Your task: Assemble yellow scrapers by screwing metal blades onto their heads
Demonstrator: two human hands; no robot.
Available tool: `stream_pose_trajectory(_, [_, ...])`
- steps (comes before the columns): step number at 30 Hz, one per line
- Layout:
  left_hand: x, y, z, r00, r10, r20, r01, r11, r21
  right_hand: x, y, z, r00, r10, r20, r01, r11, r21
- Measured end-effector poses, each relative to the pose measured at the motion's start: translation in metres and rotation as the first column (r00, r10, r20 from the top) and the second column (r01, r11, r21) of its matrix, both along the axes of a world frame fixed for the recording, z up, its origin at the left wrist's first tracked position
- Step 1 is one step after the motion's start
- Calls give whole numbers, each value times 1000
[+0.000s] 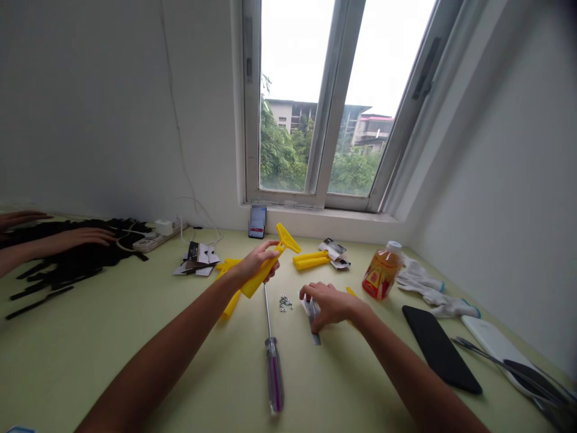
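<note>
A yellow scraper handle [261,278] with a flared triangular head is gripped in my left hand [258,263], tilted up and to the right. My right hand [329,305] is bent over a flat, shiny metal blade [315,329] on the table, its fingers and thumb at the blade's edges. Between the hands lies a small pile of nuts or screws [285,303]. A screwdriver [274,376] with a clear and purple handle points away from me, its tip near the left hand. More yellow handles [311,260] rest behind, and others lie partly hidden under the left forearm.
On the right stand a drink bottle [381,272], white gloves [439,294], a black phone-like slab [440,349] and scissors or tongs. Another person's hands [76,239] touch black strips [67,264] at left. A phone [257,222] leans below the window; packaging [198,258] lies left.
</note>
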State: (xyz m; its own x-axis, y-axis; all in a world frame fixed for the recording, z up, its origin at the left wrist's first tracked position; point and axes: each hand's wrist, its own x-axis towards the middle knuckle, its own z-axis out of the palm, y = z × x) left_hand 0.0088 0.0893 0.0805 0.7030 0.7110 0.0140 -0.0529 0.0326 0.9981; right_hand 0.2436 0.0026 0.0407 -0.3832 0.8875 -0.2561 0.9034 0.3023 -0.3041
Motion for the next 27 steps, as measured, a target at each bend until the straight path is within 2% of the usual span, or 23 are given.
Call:
stream_pose_trajectory(5, [3,-2,-4,999,-25,-43,24,999,-29,5,4,0,999,-5,-40,4,999,-37])
stream_pose_trajectory(8, [4,-5,-3,998,-38,-58,36,999,-32,6,1,3,974,-9,-228,-3,999,-50])
stream_pose_trajectory(11, [5,-8,-3,996,-56,-64,54,998,-31,-1,-4,4,903,-8,-430,-26,997,-73])
stream_pose_trajectory(17, [4,-8,-8,994,-108,6,108,992,-60,-15,-8,2,826,2,-563,-88,988,-127])
stream_pose_trajectory(19, [2,-7,-8,994,-105,36,107,993,-44,-11,-9,9,785,-9,-619,-113,981,-158])
stream_pose_trajectory(21, [0,-8,-7,991,-129,33,130,991,-30,-2,-12,23,704,-37,-710,-100,984,-150])
stream_pose_trajectory(25, [2,-16,-3,967,-242,-78,243,970,-6,20,-20,56,488,-47,-872,96,995,0])
stream_pose_trajectory(27, [5,-22,-2,944,-300,-141,303,953,2,27,-22,64,465,-16,-885,171,983,71])
